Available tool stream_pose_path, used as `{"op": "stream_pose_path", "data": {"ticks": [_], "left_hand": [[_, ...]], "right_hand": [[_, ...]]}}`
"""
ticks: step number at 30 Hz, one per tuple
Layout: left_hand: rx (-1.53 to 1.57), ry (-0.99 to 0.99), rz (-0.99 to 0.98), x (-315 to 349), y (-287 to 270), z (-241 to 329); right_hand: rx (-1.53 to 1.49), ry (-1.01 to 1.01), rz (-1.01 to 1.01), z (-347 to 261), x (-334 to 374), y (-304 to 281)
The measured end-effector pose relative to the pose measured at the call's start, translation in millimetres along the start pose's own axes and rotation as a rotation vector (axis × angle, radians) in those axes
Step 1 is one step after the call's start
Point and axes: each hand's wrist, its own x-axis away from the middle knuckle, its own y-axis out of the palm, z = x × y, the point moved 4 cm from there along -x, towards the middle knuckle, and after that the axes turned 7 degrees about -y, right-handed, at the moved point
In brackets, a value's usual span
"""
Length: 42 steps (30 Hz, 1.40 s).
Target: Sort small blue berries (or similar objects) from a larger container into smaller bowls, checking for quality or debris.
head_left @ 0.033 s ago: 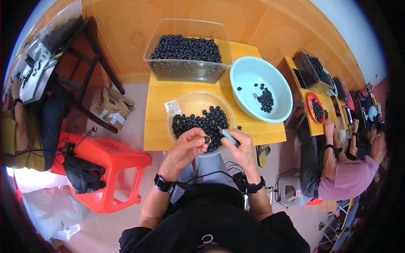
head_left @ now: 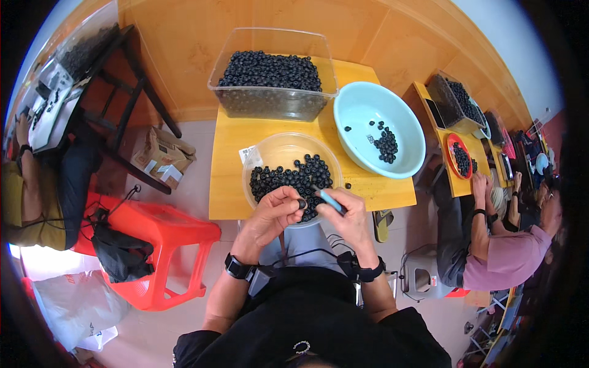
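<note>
We judge the step in hand to be working a single piece: our left hand [head_left: 273, 214] pinches a small black ring-shaped bead [head_left: 302, 203] at the near rim of the clear round bowl [head_left: 261, 161], while our right hand [head_left: 351, 216] is closed around a light blue pen-like tool [head_left: 329, 199] whose tip points at the bead. The next move seems to call for steadying the bead and meeting it squarely with the tip. The bowl overhangs the near edge of the yellow surface [head_left: 228, 190], so room there is tight. The pale blue basin [head_left: 368, 107] sits near on the right, the clear rectangular bin [head_left: 270, 101] behind; the red stool [head_left: 169, 230] crowds our left.
</note>
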Motion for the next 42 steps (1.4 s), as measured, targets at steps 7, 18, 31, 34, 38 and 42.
{"op": "stream_pose_path", "data": {"ticks": [7,18,31,34,38,42], "left_hand": [[-0.139,-0.015,-0.013,2,-2,-6],[-0.331,0.1,0.33,10,-11,2],[-1.133,0.223,0.423,-5,-13,1],[-1.387,0.127,0.291,-10,-5,-4],[-1.709,0.24,0.263,-7,12,-10],[-1.768,0.171,0.249,-12,7,-18]], "right_hand": [[-0.093,-0.037,-0.153,-21,-5,16],[0.437,0.016,0.398,25,-38,-90],[0.292,0.332,0.135,64,22,-11],[0.27,0.342,0.141,71,27,-5],[0.221,0.45,0.127,72,29,0],[0.199,0.455,0.1,79,32,4]]}}
